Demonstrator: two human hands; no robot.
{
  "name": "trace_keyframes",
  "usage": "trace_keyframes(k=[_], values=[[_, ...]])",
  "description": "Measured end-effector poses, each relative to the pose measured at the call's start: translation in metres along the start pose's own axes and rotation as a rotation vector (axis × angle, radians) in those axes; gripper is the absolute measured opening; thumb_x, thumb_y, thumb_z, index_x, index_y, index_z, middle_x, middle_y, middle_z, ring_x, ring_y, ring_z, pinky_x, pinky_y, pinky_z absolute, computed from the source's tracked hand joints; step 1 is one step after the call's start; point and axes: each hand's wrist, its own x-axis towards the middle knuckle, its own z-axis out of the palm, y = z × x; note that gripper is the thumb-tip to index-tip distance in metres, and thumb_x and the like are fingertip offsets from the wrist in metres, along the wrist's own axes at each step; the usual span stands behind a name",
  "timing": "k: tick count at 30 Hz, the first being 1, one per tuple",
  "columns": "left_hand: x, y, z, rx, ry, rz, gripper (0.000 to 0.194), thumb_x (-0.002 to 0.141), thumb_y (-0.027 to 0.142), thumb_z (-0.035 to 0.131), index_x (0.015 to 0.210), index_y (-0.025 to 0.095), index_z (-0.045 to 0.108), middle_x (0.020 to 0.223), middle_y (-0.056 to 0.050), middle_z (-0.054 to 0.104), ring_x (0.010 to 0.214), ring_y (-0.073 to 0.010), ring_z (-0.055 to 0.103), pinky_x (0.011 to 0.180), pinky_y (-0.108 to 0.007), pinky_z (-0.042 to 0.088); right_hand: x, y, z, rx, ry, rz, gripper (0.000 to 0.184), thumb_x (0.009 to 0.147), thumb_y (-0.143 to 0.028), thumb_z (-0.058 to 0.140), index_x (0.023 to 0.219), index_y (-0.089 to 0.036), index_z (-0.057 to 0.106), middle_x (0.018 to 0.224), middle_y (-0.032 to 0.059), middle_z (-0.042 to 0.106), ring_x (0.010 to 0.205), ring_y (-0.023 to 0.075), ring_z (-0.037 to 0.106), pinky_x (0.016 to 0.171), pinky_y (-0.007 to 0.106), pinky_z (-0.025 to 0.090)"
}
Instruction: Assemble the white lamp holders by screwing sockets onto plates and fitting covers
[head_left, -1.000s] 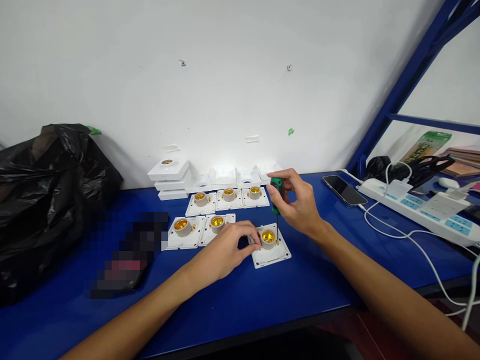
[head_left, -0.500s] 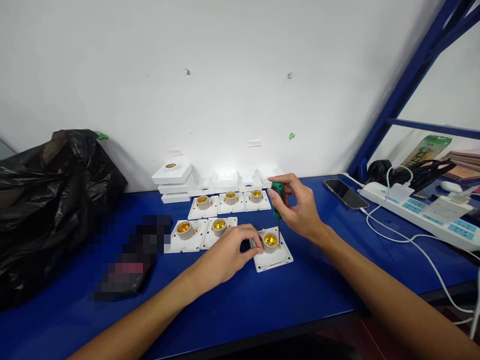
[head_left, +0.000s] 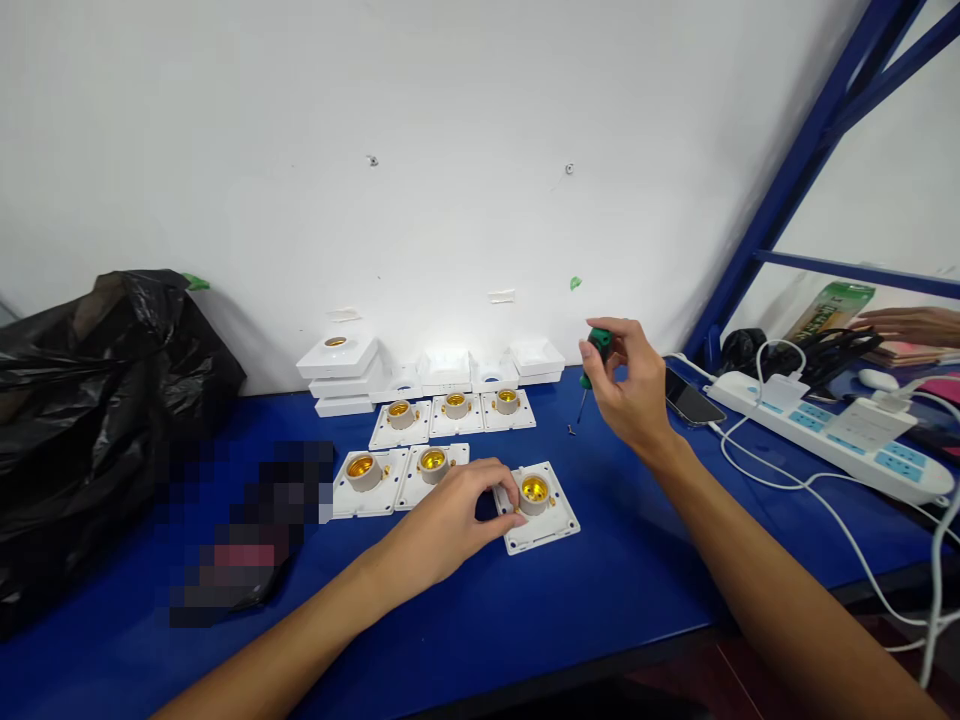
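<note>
My left hand (head_left: 450, 520) rests on the blue table, its fingers pinched on the beige collar of a white lamp socket plate (head_left: 541, 520) with a brass centre. My right hand (head_left: 634, 395) is raised above the table to the right of the plate, closed on a small green-handled screwdriver (head_left: 591, 365) whose tip points down, clear of the plate. Two more socket plates (head_left: 397, 475) lie to the left, and a row of three (head_left: 454, 412) behind them.
White covers are stacked against the wall (head_left: 337, 365), with more beside them (head_left: 536, 358). A black plastic bag (head_left: 90, 400) fills the left. A phone (head_left: 690, 400), a power strip (head_left: 832, 435) with cables and another person's hand (head_left: 911, 325) are on the right.
My right hand has lifted the screwdriver off the socket plate and moved it up and to the right. My left hand stays on the plate. Another person's hand has appeared at far right.
</note>
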Motion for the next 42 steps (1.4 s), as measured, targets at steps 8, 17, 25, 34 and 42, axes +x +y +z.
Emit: trace_keyframes(k=[8,17,25,34,42], values=[[-0.003,0.006,0.011,0.069,0.071,0.018,0.038,0.087,0.035,0.079,0.113,0.027,0.053,0.115,-0.003,0.069,0.104,-0.0253,0.065,0.088,-0.037,0.051,-0.004,0.022,0.009,-0.062,-0.143,0.059,0.023,0.100,-0.035,0.057,0.119,-0.023,0.060,0.078,-0.0023,0.058,0.060,0.0122,0.048,0.061,0.028,0.042],[-0.006,0.008,0.014,0.124,0.057,0.013,0.051,0.088,0.028,0.080,0.129,0.029,0.050,0.123,-0.006,0.066,0.114,-0.0294,0.063,0.094,-0.043,0.051,-0.007,0.020,0.010,-0.065,-0.235,0.089,0.024,0.100,-0.037,0.058,0.118,-0.022,0.061,0.074,-0.0035,0.057,0.057,0.0121,0.048,0.062,0.027,0.041],[-0.006,0.004,0.014,0.114,0.073,0.054,0.052,0.086,0.027,0.081,0.130,0.029,0.053,0.122,-0.005,0.067,0.113,-0.0286,0.063,0.097,-0.042,0.049,-0.003,0.006,0.009,0.199,-0.018,0.202,0.021,0.098,-0.039,0.061,0.112,-0.023,0.061,0.079,-0.0028,0.056,0.059,0.0110,0.052,0.055,0.026,0.045],[0.001,0.011,0.017,-0.113,0.314,-0.035,0.021,0.094,0.028,0.070,0.115,0.026,0.064,0.113,-0.003,0.068,0.109,-0.0229,0.062,0.099,-0.038,0.048,-0.005,-0.029,0.014,0.581,0.024,0.409,0.024,0.097,-0.043,0.064,0.111,-0.025,0.058,0.079,-0.0031,0.059,0.043,0.0061,0.051,0.034,0.021,0.042],[0.001,0.013,0.020,-0.211,0.332,0.025,0.007,0.093,0.020,0.068,0.094,0.023,0.074,0.097,-0.001,0.068,0.094,-0.0199,0.065,0.089,-0.036,0.048,-0.011,-0.034,0.019,0.631,-0.054,0.448,0.025,0.097,-0.045,0.063,0.112,-0.026,0.058,0.079,-0.0024,0.059,0.045,0.0077,0.055,0.034,0.022,0.044]])
